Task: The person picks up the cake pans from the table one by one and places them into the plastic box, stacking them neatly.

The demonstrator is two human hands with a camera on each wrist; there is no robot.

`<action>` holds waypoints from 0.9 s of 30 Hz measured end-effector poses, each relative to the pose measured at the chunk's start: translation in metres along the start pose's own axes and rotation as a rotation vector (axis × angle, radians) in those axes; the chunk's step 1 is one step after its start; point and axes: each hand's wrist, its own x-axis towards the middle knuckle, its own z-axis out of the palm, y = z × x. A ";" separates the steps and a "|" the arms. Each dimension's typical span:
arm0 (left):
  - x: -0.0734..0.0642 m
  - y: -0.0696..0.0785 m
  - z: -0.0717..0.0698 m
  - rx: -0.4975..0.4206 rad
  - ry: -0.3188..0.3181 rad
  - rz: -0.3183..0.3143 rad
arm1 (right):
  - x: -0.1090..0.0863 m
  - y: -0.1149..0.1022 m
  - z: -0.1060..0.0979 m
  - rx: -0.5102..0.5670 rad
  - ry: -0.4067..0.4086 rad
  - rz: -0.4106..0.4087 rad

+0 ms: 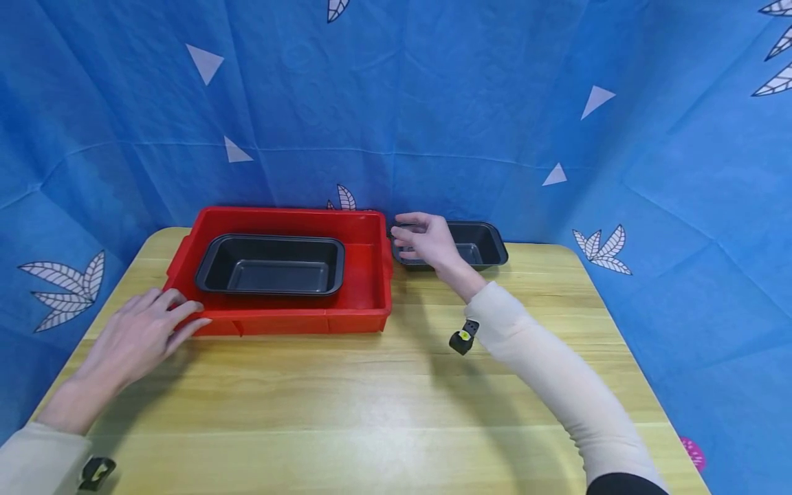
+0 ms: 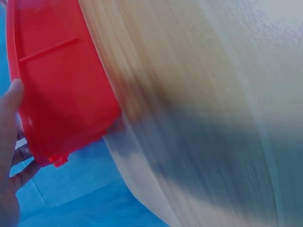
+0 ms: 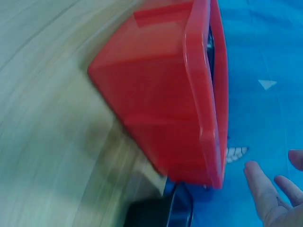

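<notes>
A red plastic bin (image 1: 366, 275) stands at the back left of the table, with a dark loaf pan (image 1: 278, 277) lying inside it. My left hand (image 1: 145, 330) grips the bin's front left corner. The left wrist view has the thumb (image 2: 13, 94) at the rim and the other fingers around the corner. Beyond the bin's right end, a second dark loaf pan (image 1: 479, 240) sits on the table. Over its left part is my right hand (image 1: 430, 244), fingers spread and holding nothing; it hides some of that pan. In the right wrist view the fingers appear apart from the bin.
The light wooden table (image 1: 396, 399) stretches in front of the bin and the second pan. Close behind both hangs a blue patterned cloth (image 1: 470, 103), which also borders the table's sides.
</notes>
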 end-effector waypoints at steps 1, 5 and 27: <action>0.000 0.000 0.000 0.000 -0.001 0.000 | -0.001 0.000 -0.005 -0.001 0.005 0.000; -0.001 -0.001 0.000 -0.001 0.004 0.001 | -0.004 0.001 -0.024 -0.007 0.013 0.003; -0.003 -0.002 0.002 -0.018 0.022 0.008 | -0.022 0.031 -0.117 -0.091 0.149 0.043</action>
